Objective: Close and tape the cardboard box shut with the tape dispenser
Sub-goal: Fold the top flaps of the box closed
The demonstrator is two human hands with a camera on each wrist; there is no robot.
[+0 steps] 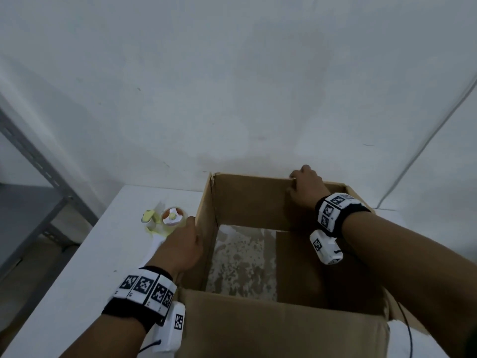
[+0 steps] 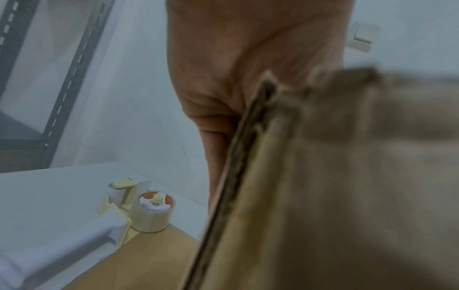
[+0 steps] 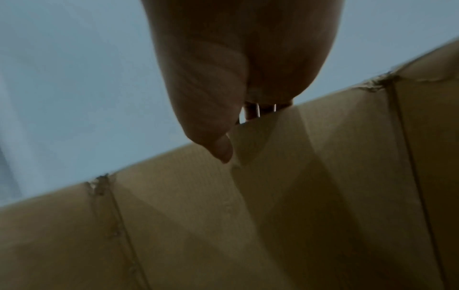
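An open brown cardboard box (image 1: 245,202) stands on the white table with its flaps raised. My left hand (image 1: 184,244) grips the top edge of the left flap (image 1: 206,228). In the left wrist view that flap (image 2: 323,176) runs into the crook of the left hand (image 2: 248,58). My right hand (image 1: 305,184) grips the top edge of the far flap, fingers curled over it. In the right wrist view the right hand (image 3: 236,58) has its thumb on the flap's inner face (image 3: 273,196). The white-and-yellow tape dispenser (image 1: 167,219) (image 2: 139,212) lies on the table left of the box.
The near flap (image 1: 271,319) stands up close to me. The white table (image 1: 90,254) meets a pale wall (image 1: 232,86) just behind the box. A grey metal rack (image 1: 38,177) stands at the left. A thin cable (image 1: 426,140) runs down the wall at the right.
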